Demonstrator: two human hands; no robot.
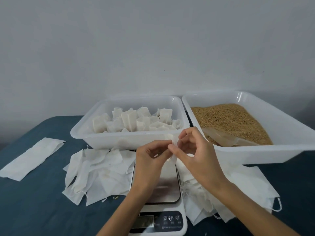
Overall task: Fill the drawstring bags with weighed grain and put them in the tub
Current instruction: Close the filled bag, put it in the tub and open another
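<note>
I am pinching a small white drawstring bag [173,150] between my left hand [150,155] and right hand [196,150], over the scale [163,188], near the tub's [119,142] front rim.

scale display [142,222]: blurred, unreadable | grain tub [289,133]: cut off right

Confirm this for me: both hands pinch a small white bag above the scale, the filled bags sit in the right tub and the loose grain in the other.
Wrong on the tubs. The head view shows the filled bags in the left tub and the grain in the right tub. Both hands, left and right, do pinch a small bag above the scale.
</note>
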